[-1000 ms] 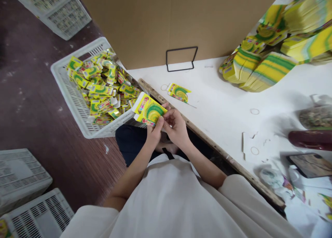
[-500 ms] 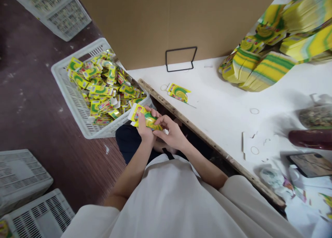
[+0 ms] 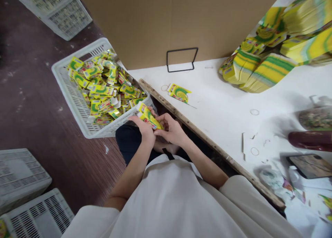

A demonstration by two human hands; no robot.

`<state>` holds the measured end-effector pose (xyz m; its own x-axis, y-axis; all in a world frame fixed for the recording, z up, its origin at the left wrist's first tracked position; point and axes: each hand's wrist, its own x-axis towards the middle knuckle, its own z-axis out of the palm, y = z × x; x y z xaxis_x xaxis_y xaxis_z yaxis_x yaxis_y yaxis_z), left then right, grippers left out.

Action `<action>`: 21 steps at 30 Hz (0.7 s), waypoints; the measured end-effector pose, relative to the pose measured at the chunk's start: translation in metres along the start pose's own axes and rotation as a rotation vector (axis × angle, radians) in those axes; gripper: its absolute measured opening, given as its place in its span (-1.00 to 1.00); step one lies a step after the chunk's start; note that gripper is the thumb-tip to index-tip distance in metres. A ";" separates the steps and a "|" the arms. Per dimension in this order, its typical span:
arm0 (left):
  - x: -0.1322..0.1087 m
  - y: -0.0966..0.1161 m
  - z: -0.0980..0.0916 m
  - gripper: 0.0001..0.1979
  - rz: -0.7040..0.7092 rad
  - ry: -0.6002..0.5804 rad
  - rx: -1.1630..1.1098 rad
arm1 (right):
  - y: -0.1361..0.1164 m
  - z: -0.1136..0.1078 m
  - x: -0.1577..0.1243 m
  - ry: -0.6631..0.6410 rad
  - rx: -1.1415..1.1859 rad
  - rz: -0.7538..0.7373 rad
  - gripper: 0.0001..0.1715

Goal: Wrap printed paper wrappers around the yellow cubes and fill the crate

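Observation:
Both my hands hold one small yellow-and-green printed carton [image 3: 147,115] over my lap, just off the table's edge. My left hand [image 3: 143,128] grips its near side with fingers closed round it. My right hand [image 3: 171,129] pinches its right end. The carton is folded narrow and tilted. Beside it on the left stands a white plastic crate [image 3: 67,92] heaped with several cartons of the same print. One flat carton [image 3: 179,93] lies alone on the white table [image 3: 223,110].
A tall pile of flat yellow-green carton blanks [image 3: 261,65] fills the table's far right. A black wire stand [image 3: 181,60] stands by the cardboard wall. Rubber bands, a phone [image 3: 311,165] and a dark red object [image 3: 310,140] lie at right. More white crates [image 3: 23,182] stand on the floor.
The carton was open and flat a second ago. It has since been folded narrower and turned between my hands, which dropped slightly toward my lap.

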<state>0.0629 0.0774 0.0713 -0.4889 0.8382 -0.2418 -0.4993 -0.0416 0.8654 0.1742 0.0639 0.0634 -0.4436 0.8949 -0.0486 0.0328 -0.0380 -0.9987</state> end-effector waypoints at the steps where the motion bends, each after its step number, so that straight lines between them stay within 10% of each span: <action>1: 0.001 -0.001 -0.003 -0.11 0.021 -0.004 0.032 | 0.001 -0.001 0.001 0.034 0.003 -0.009 -0.44; 9: 0.001 -0.008 -0.024 -0.62 0.225 -0.148 0.235 | -0.009 -0.031 0.005 0.258 -0.293 -0.154 -0.81; 16: 0.009 0.038 -0.033 -0.24 0.552 -0.406 0.698 | -0.022 -0.059 -0.002 0.326 -0.797 -0.392 -0.70; 21: 0.004 0.044 -0.030 -0.22 0.282 -0.749 1.211 | -0.021 -0.037 -0.005 0.227 -0.734 -0.491 -0.68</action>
<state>0.0175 0.0621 0.0954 0.2041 0.9777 -0.0503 0.6322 -0.0924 0.7692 0.2093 0.0769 0.0846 -0.3735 0.8049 0.4612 0.4829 0.5932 -0.6441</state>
